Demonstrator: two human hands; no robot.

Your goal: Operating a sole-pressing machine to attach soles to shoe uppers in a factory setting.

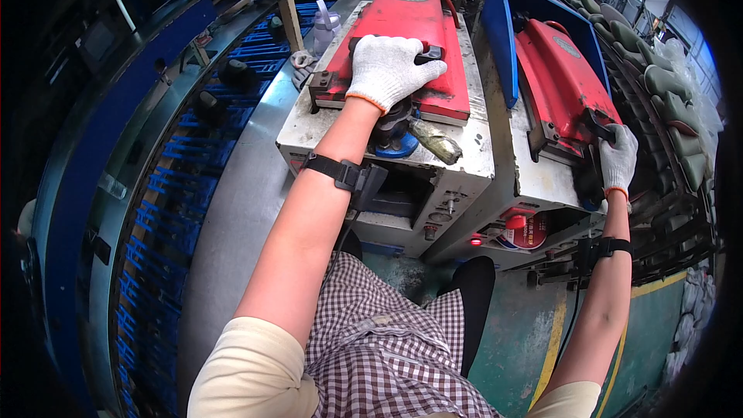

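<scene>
Head view: we find two red, long, box-shaped machine covers in front of us, each with one of our white-gloved hands at its near end. Our left hand (391, 70) is wrapped over a black handle (430, 53) on the left red cover (418, 19), which lies on a worn, white-painted metal cabinet (474, 147). Our right hand (619, 156) is curled around the black handle (599, 124) of the right red cover (561, 70), which rests on a second off-white metal cabinet (534, 174). Under the left cover's near edge we see a black and blue fitting (397, 145), with a crumpled, greenish, shiny piece (439, 143) beside it. Below, the left cabinet holds a dark open recess (398, 193); we cannot tell what is inside. The right cabinet's opening contains a round, dark-red and white object (528, 234), just beside a red push button (515, 221).

A blue sheet-metal housing (507, 46) stands around the right cover's far end and sides. Farther right, a dark rack is filled with rows of grey-green, rounded pieces (664, 81). To the left, a lilac bottle with a carrying loop (326, 27) stands upright near a grey metal surface (232, 186); its contents are hidden. Beyond that, a blue-slatted conveyor (174, 178) carries black, rounded objects (235, 73).
</scene>
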